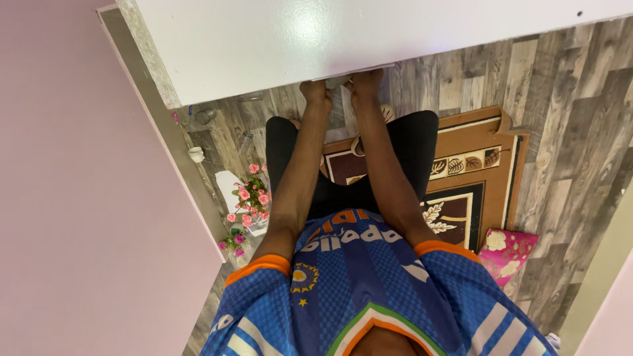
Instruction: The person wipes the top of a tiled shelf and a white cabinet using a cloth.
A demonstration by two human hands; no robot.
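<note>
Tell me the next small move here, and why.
Probably slide the hands apart along the edge. The left hand and right hand seem to grip the white panel close together, while it spreads much wider either side and may twist.

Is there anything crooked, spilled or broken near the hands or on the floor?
Nothing looks spilled or broken. The left hand and right hand grip the edge of the white board. The rug lies flat, except one top corner that is folded up.
</note>
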